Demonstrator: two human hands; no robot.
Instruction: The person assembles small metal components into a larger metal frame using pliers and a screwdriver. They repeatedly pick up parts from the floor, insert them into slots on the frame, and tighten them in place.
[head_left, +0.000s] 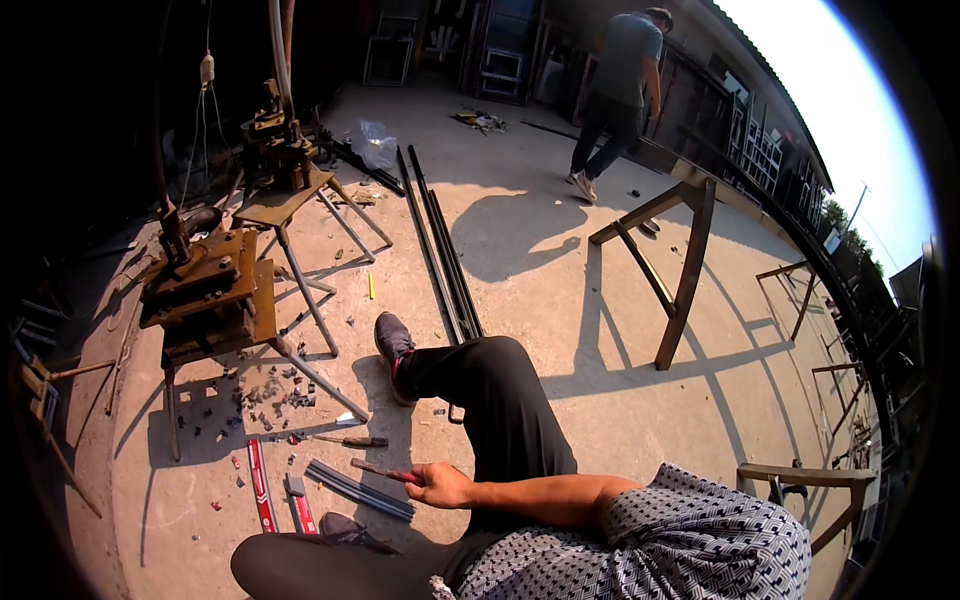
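Observation:
My right hand (440,486) is closed around a slim hand tool (377,468) with a reddish handle, whose narrow end points left; its exact kind is too small to make out. Just below that tool lie several grey profile strips (360,490) on the ground. A second tool with a dark handle (365,441) rests on the concrete nearby, its thin shaft toward the left. Farther left are red-and-white strips (262,487), with a small grey block (295,485) on one of them. My left hand does not show.
Two rusty press-like machines (205,285) on legs stand at left, dark scraps beneath. Long black profiles (440,250) lie beyond my knee. Metal frames (685,280) stand at right. Another person (622,85) walks at the back. A plastic bag (376,145) lies near the machines.

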